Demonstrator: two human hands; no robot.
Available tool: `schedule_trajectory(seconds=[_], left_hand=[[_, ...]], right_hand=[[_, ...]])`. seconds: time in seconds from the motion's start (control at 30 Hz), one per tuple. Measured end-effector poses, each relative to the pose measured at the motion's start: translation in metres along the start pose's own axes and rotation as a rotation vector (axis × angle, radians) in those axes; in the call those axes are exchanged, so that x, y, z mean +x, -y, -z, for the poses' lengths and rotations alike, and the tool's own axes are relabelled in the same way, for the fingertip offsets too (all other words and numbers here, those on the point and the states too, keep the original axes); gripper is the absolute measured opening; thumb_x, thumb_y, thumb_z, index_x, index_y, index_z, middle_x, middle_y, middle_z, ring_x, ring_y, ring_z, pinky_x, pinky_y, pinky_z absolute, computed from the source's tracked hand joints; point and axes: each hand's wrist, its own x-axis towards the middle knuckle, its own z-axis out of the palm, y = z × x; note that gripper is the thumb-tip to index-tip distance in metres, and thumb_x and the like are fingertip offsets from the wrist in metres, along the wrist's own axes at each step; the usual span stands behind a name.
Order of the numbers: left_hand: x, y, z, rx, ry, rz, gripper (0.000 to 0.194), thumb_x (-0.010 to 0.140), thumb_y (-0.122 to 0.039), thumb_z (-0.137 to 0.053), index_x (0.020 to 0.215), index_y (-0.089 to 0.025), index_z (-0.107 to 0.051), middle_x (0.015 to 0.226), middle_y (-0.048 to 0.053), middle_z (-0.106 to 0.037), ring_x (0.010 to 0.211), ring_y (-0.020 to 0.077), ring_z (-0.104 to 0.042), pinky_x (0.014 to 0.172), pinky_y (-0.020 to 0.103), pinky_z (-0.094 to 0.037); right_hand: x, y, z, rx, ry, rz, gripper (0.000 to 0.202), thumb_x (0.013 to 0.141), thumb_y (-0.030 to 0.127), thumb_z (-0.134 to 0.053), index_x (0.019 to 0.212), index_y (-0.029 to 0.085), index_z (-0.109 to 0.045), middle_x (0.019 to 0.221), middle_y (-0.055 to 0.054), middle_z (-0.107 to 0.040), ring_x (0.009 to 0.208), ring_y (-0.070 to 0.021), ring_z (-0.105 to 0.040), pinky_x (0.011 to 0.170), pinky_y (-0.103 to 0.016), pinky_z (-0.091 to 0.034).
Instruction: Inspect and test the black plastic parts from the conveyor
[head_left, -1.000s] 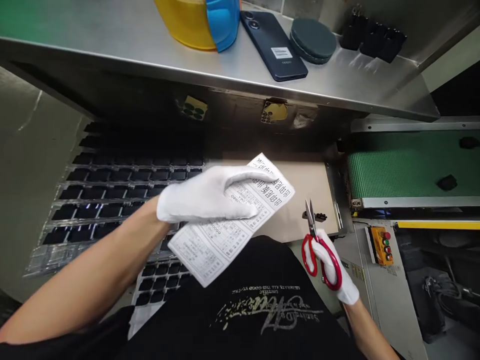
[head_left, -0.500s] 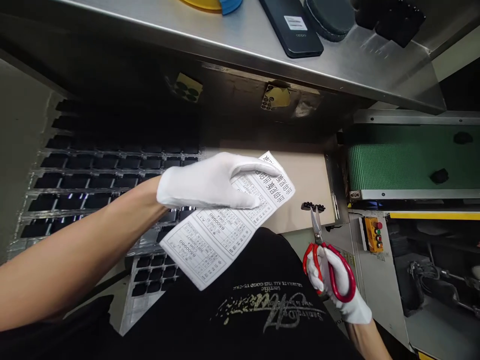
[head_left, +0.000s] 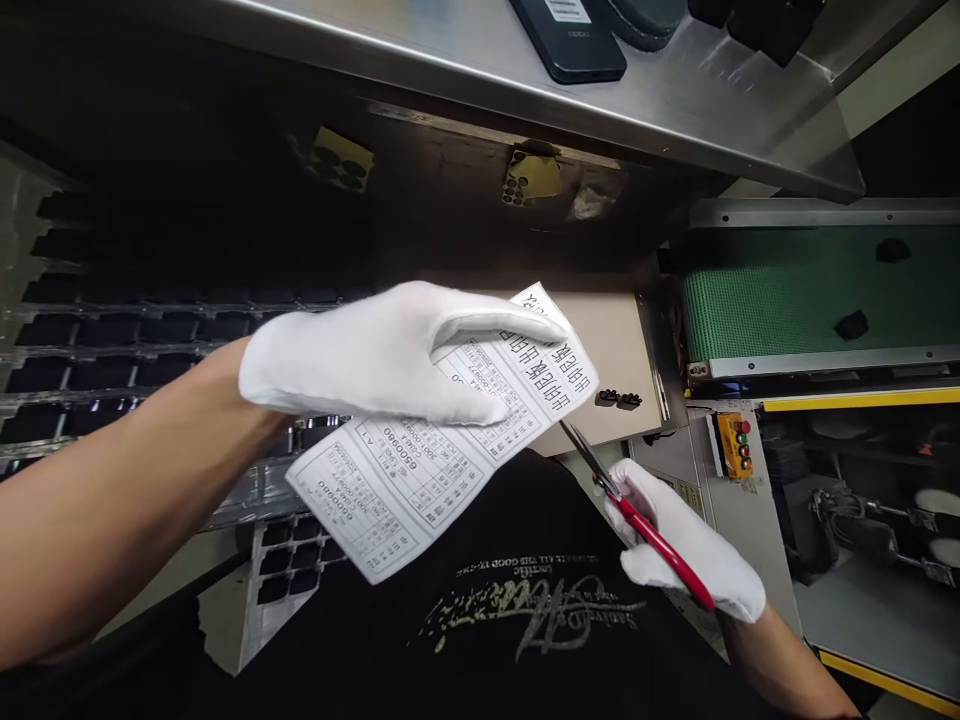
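Note:
A white cotton glove covers my left hand (head_left: pixel 390 350), which grips a long printed label sheet (head_left: pixel 442 480) between thumb and fingers. The sheet carries black characters and ruled boxes and slants down to the left in front of my chest. My right hand (head_left: pixel 660 540), gloved as well, holds red-handled scissors (head_left: pixel 652 550). Their blades point up and left, with the tips at the sheet's right edge; whether they touch the paper I cannot tell. Two small black parts (head_left: pixel 619 400) lie on the beige board (head_left: pixel 600 325) just beyond the scissors.
Trays of black parts (head_left: pixel 142 330) fill the left. A steel shelf (head_left: pixel 450 70) bearing a black phone (head_left: pixel 574 40) crosses the top. On the right run a green conveyor belt (head_left: pixel 787 290) with black pieces and an orange button box (head_left: pixel 733 445).
The scissors have moved left from above the black parts to the sheet's edge and turned edge-on. My left hand and the sheet have shifted slightly left in view.

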Motion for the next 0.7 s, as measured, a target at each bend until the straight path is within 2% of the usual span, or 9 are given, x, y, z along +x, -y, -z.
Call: schedule_trajectory(seconds=[0.17, 0.37, 0.7], left_hand=[[0.000, -0.005, -0.002, 0.016, -0.007, -0.039, 0.070, 0.081, -0.041, -0.082, 0.148, -0.046, -0.062, 0.144, -0.004, -0.070, 0.138, 0.0336, -0.062, 0.118, 0.044, -0.053], [0.005, -0.011, -0.007, 0.002, 0.026, -0.036, 0.069, 0.081, -0.036, -0.081, 0.147, -0.045, -0.063, 0.145, -0.004, -0.069, 0.135, 0.0314, -0.064, 0.118, 0.043, -0.054], [0.009, -0.010, -0.009, -0.027, 0.050, -0.011, 0.069, 0.082, -0.031, -0.080, 0.147, -0.041, -0.063, 0.143, -0.004, -0.070, 0.130, 0.0282, -0.068, 0.114, 0.038, -0.056]], right_hand=[[0.004, 0.006, -0.001, -0.045, -0.011, -0.006, 0.055, 0.074, 0.044, -0.091, 0.093, 0.024, -0.044, 0.077, 0.009, -0.042, 0.066, -0.0092, -0.029, 0.057, -0.025, -0.028], [0.009, 0.012, -0.001, -0.030, -0.016, 0.001, 0.059, 0.071, 0.048, -0.093, 0.095, 0.024, -0.045, 0.076, 0.009, -0.043, 0.063, -0.0084, -0.029, 0.055, -0.024, -0.029], [0.012, 0.013, -0.002, -0.004, -0.017, 0.006, 0.057, 0.070, 0.041, -0.095, 0.092, 0.024, -0.045, 0.075, 0.009, -0.043, 0.063, -0.0080, -0.031, 0.056, -0.024, -0.028]])
